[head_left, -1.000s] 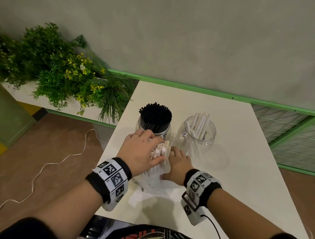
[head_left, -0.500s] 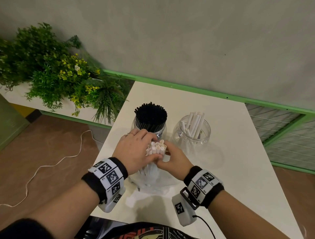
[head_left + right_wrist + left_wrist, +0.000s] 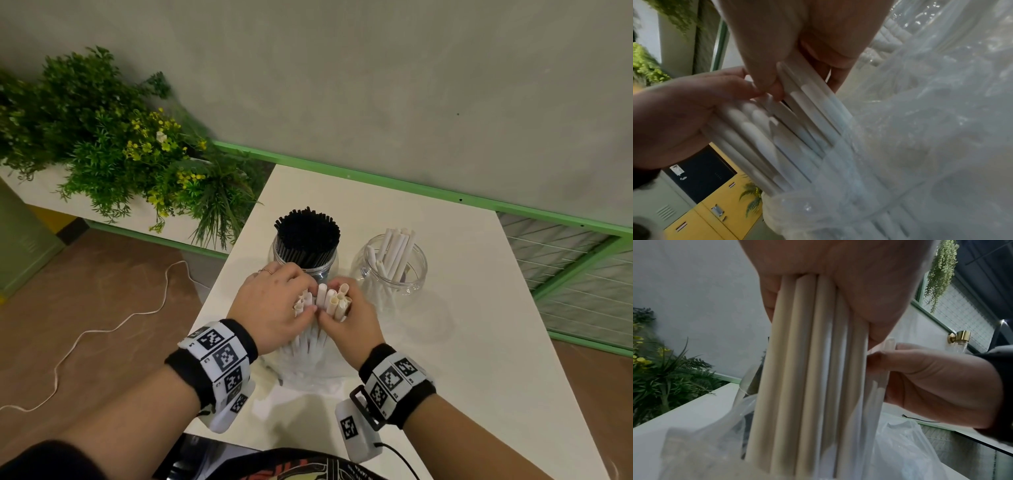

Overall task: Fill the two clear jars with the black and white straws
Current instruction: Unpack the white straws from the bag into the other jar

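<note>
Two clear jars stand on the white table (image 3: 479,308): the left jar (image 3: 305,263) is packed with black straws (image 3: 307,229), the right jar (image 3: 390,270) holds several white straws (image 3: 394,250). In front of them an upright bundle of white straws (image 3: 329,301) rises out of a clear plastic bag (image 3: 308,366). My left hand (image 3: 274,305) grips the left part of the bundle (image 3: 807,353). My right hand (image 3: 346,318) grips the right part, thumb and fingers curled round several straws (image 3: 809,113). The two hands touch.
Green plants with yellow flowers (image 3: 120,147) fill a planter left of the table. A white cable (image 3: 102,329) lies on the brown floor. A green-framed mesh panel (image 3: 575,274) runs along the table's right side. The grey wall stands behind.
My right hand has come up from the table beside the bag and closed on the right part of the bundle. The bundle's tops have split into two groups between the hands.
</note>
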`<state>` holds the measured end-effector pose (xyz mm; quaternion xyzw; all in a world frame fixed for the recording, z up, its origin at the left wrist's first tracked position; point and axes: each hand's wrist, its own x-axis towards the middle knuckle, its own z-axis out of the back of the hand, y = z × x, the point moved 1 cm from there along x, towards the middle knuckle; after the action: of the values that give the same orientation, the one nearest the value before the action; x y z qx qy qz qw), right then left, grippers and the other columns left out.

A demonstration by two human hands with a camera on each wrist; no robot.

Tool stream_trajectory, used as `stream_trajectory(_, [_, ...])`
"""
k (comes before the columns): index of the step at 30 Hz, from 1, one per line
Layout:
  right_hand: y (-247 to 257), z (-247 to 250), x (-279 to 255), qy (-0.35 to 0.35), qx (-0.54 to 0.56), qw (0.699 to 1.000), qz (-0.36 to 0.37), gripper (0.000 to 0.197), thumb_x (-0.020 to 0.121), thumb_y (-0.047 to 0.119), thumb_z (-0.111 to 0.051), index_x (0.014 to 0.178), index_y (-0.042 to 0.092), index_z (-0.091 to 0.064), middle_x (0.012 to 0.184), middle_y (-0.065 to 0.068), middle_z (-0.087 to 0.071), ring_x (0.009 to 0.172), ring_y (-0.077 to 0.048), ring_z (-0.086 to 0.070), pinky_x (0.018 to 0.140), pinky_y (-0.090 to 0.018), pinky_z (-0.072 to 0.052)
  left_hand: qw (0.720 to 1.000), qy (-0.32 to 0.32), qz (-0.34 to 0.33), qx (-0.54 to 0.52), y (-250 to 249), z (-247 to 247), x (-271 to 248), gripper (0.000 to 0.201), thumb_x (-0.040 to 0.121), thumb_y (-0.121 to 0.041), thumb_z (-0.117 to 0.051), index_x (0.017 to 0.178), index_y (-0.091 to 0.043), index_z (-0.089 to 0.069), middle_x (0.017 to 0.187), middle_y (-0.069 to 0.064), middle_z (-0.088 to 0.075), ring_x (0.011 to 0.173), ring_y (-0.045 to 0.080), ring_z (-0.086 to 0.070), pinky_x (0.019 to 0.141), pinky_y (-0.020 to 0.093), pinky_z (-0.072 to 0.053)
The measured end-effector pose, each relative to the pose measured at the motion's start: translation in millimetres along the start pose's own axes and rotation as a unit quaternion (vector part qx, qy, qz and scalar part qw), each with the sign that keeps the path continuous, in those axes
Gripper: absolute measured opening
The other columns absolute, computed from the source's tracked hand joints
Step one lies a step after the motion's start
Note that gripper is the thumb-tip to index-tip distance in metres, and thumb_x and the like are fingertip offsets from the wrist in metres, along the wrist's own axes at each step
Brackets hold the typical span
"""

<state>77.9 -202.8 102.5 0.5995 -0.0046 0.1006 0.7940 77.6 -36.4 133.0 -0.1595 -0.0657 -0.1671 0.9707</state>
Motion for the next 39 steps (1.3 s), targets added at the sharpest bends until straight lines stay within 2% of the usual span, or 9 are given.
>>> stream_trajectory(6, [9, 10, 4, -0.083, 0.0, 0.995, 0.059, 0.055, 0.087, 0.006, -0.063, 0.117, 0.045, -0.039, 0.099, 0.001, -0.059, 0.081, -0.007, -0.063, 0.07, -0.018, -0.049, 1.0, -0.009, 0.003, 0.011, -4, -3, 2, 0.021, 0.082, -0.047, -0.041, 0.095, -0.037, -0.055, 0.098, -0.015, -0.054, 0.092, 0.014, -0.05, 0.072, 0.033, -0.045])
stream_trajectory(9, [17, 21, 10, -0.071, -0.028, 0.994, 0.08, 0.07, 0.09, 0.007, -0.058, 0.122, 0.063, -0.031, 0.11, 0.016, -0.053, 0.082, 0.0, -0.058, 0.076, -0.016, -0.047, 1.0, -0.01, 0.002, 0.022, -5, -5, 4, 0.02, 0.082, -0.046, -0.04, 0.093, -0.036, -0.054, 0.097, -0.014, -0.055, 0.091, 0.016, -0.052, 0.071, 0.033, -0.046])
stream_trajectory(12, [27, 25, 14, -0.051, -0.071, 0.988, 0.124, 0.059, 0.092, 0.002, -0.053, 0.129, 0.045, -0.038, 0.119, 0.023, -0.047, 0.095, 0.002, -0.051, 0.083, -0.003, -0.035, 1.0, -0.011, 0.002, 0.029, -8, -5, 7, 0.023, 0.082, -0.047, -0.038, 0.093, -0.036, -0.054, 0.096, -0.013, -0.055, 0.089, 0.017, -0.053, 0.07, 0.034, -0.046])
stream_trajectory(15, [30, 22, 19, -0.04, -0.098, 0.985, 0.134, 0.049, 0.092, -0.001, -0.049, 0.129, 0.031, -0.045, 0.115, 0.009, -0.052, 0.1, 0.0, -0.049, 0.084, -0.001, -0.034, 0.999, -0.015, 0.005, 0.039, -11, -5, 8, 0.025, 0.081, -0.046, -0.037, 0.093, -0.034, -0.056, 0.094, -0.012, -0.056, 0.087, 0.018, -0.055, 0.067, 0.033, -0.046])
stream_trajectory(20, [33, 24, 27, -0.024, -0.062, 0.993, 0.098, 0.044, 0.093, 0.003, -0.044, 0.125, 0.032, -0.047, 0.114, 0.003, -0.059, 0.11, -0.016, -0.061, 0.099, -0.033, -0.046, 0.999, -0.02, 0.003, 0.037, -11, -6, 8, 0.024, 0.081, -0.046, -0.039, 0.094, -0.035, -0.056, 0.095, -0.012, -0.056, 0.087, 0.018, -0.055, 0.067, 0.032, -0.046])
stream_trajectory(24, [54, 36, 29, -0.027, -0.018, 0.993, 0.115, 0.043, 0.095, -0.003, -0.043, 0.115, 0.034, -0.046, 0.1, 0.008, -0.056, 0.093, -0.008, -0.067, 0.093, -0.023, -0.045, 0.999, -0.029, 0.003, 0.026, -8, -7, 7, 0.021, 0.08, -0.045, -0.041, 0.093, -0.035, -0.055, 0.093, -0.012, -0.056, 0.086, 0.017, -0.055, 0.066, 0.032, -0.045])
stream_trajectory(29, [68, 55, 39, -0.048, 0.028, 0.991, 0.122, 0.043, 0.094, -0.007, -0.041, 0.115, 0.031, -0.048, 0.103, -0.003, -0.054, 0.091, -0.017, -0.069, 0.09, -0.043, -0.05, 0.999, -0.024, 0.005, 0.031, -7, -7, 9, 0.024, 0.081, -0.044, -0.038, 0.093, -0.034, -0.057, 0.094, -0.012, -0.056, 0.086, 0.017, -0.054, 0.067, 0.031, -0.043])
stream_trajectory(35, [61, 39, 33, -0.036, -0.015, 0.992, 0.12, 0.043, 0.09, 0.005, -0.05, 0.117, 0.038, -0.045, 0.111, 0.005, -0.054, 0.102, -0.015, -0.062, 0.09, -0.034, -0.049, 0.999, -0.006, 0.007, 0.044, -11, -7, 14, 0.023, 0.079, -0.044, -0.04, 0.094, -0.036, -0.056, 0.092, -0.013, -0.054, 0.087, 0.016, -0.052, 0.067, 0.032, -0.044])
stream_trajectory(39, [45, 26, 33, -0.091, -0.058, 0.985, 0.133, 0.044, 0.088, 0.003, -0.055, 0.122, 0.029, -0.045, 0.12, 0.005, -0.049, 0.114, 0.007, -0.042, 0.096, -0.006, -0.028, 0.999, 0.001, 0.003, 0.047, -16, -6, 14, 0.025, 0.078, -0.046, -0.037, 0.092, -0.036, -0.055, 0.093, -0.014, -0.054, 0.087, 0.016, -0.051, 0.067, 0.032, -0.042])
